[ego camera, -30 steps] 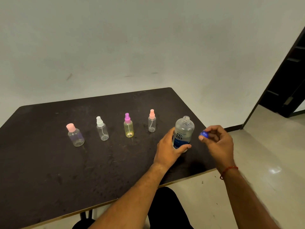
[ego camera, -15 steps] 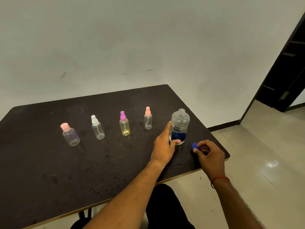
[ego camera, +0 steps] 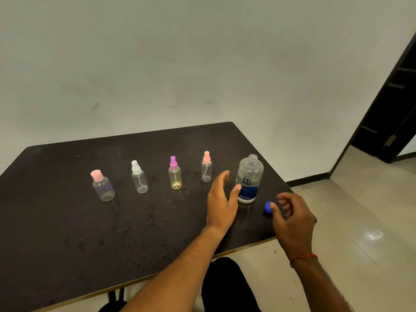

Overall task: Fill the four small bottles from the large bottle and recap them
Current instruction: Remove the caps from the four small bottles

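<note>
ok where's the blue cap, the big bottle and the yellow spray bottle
blue cap (ego camera: pixel 267 208), head view, its round side
big bottle (ego camera: pixel 247 181), head view, its label
yellow spray bottle (ego camera: pixel 175 180), head view, its tinted body

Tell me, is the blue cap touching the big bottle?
Apart. The head view shows a strip of dark table between the blue cap and the foot of the big bottle.

Single view: wide-angle camera worn on person's head. Looks forward and down from near long edge of dark table (ego camera: pixel 67 233) toward pale wall (ego camera: pixel 202 52) beyond far edge. Table fills lower left and centre. Tiled floor (ego camera: pixel 371 210) and dark doorway (ego camera: pixel 391 109) at right. Forearms enter from bottom edge, close to lens. Left hand (ego camera: pixel 221 206) and right hand (ego camera: pixel 292 219) sit mid-frame, right of centre.
</note>
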Tool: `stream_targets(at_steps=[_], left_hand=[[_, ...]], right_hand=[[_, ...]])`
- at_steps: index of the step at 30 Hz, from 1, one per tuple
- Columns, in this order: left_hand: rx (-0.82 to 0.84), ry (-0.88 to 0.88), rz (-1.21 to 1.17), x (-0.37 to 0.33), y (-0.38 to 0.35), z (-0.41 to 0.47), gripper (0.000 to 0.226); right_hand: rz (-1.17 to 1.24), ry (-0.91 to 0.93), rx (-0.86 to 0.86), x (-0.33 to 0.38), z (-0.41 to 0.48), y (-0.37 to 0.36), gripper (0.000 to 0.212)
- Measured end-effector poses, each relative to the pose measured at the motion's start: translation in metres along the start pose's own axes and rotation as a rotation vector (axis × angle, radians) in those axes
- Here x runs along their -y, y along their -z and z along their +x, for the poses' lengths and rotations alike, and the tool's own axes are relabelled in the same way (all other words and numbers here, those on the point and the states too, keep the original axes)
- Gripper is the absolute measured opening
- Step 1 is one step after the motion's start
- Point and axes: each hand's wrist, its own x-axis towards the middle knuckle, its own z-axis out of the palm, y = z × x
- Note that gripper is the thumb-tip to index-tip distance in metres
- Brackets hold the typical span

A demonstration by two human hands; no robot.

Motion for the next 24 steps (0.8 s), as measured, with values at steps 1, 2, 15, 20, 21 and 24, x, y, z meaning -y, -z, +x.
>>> stream_targets(at_steps=[1, 2, 15, 20, 21, 24], left_hand=[[-0.052, -0.035, -0.009, 0.000, 0.006, -0.002, 0.043], [-0.091, -0.073, -0.009, 0.001, 0.012, -0.004, 0.033], [-0.182, -0.074, 0.141, 0.034, 0.110, 0.015, 0.009], [-0.130, -0.079, 0.189, 0.045, 0.109, 0.009, 0.013], [-0.124, -0.088, 0.200, 0.046, 0.108, 0.009, 0.014], [-0.122, -0.109, 0.218, 0.046, 0.109, 0.009, 0.015]], right_hand=[[0.024, 0.038, 0.001, 0.007, -0.003, -0.001, 0.026], [0.044, 0.071, 0.013, 0.014, -0.006, -0.004, 0.022], [0.071, 0.162, 0.368, 0.098, 0.001, -0.093, 0.032], [0.000, 0.160, 0.341, 0.110, 0.036, -0.130, 0.046], [-0.015, 0.149, 0.330, 0.114, 0.043, -0.136, 0.048], [-0.092, 0.108, 0.325, 0.122, 0.060, -0.152, 0.053]])
